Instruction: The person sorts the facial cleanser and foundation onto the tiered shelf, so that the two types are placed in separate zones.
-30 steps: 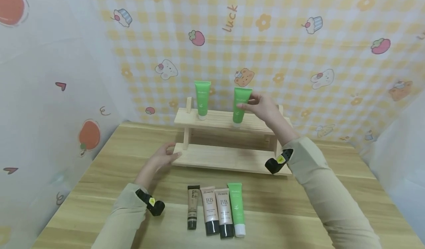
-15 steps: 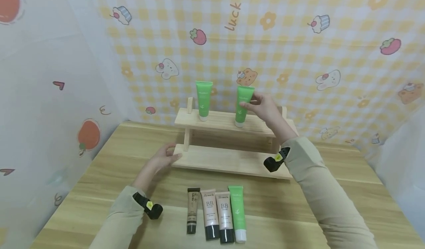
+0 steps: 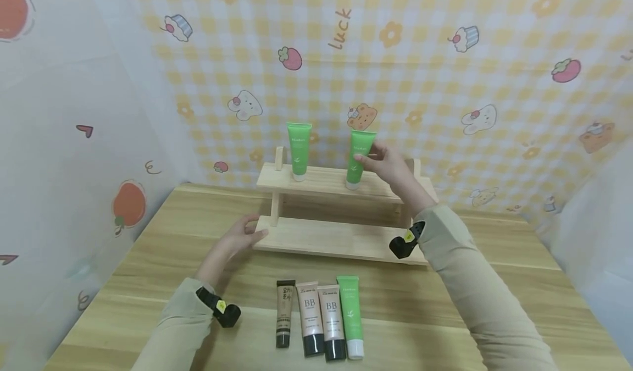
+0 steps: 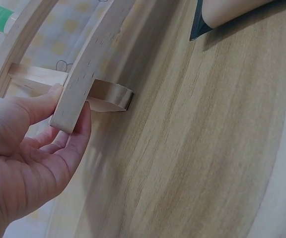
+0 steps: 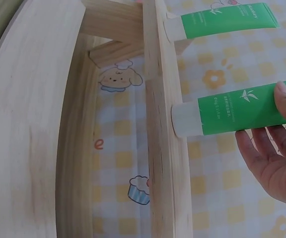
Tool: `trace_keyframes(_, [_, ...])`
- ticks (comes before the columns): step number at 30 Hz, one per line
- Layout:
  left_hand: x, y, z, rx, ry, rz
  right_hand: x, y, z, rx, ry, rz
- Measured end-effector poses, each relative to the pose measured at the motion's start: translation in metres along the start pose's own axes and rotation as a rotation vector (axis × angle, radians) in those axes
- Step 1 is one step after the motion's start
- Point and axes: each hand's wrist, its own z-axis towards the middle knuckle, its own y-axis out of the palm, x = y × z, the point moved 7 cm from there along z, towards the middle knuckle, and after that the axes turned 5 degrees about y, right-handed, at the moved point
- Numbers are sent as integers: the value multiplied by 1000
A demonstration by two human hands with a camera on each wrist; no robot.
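The right hand (image 3: 388, 165) has its grip closed on a green tube (image 3: 354, 169), with the thumb across the printed front and the fingers round behind. The tube is held nearly upright, cap down, at about the middle of the upper shelf (image 3: 323, 182) of a two-tier wooden stand (image 3: 275, 209), and its white cap appears to rest on the board. A second green tube (image 3: 299, 150) stands on its cap on the same shelf, near the left end and well apart from the held one. The left hand (image 3: 239, 237) keeps a pinching grip on the left end of the stand's lower shelf (image 3: 341, 238), thumb on top and fingers beneath. In front of the stand, four tubes lie in a row on the wood-grain worktop (image 3: 405, 316), caps toward the person: a slim brown tube (image 3: 284, 313) at the left, a pale BB tube (image 3: 310, 316) just beside it, another BB tube (image 3: 332, 319) close against that one, and a white-capped green tube (image 3: 350, 313) at the right. Each beige sleeve has a small black camera at the wrist, and a yellow-checked cloth (image 3: 316, 93) with strawberries, cupcakes and flowers hangs behind the stand.
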Motion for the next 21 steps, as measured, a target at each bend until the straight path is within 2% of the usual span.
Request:
trace_keyframes(13, [2, -3, -2, 0, 10, 15, -1, 4, 2, -32, -16, 18])
trace_keyframes(18, [3, -3, -6, -6, 33, 55, 2, 7, 1, -65, -43, 36])
trace_keyframes(21, [2, -2, -6, -1, 25, 33, 3, 8, -1, -63, -68, 37])
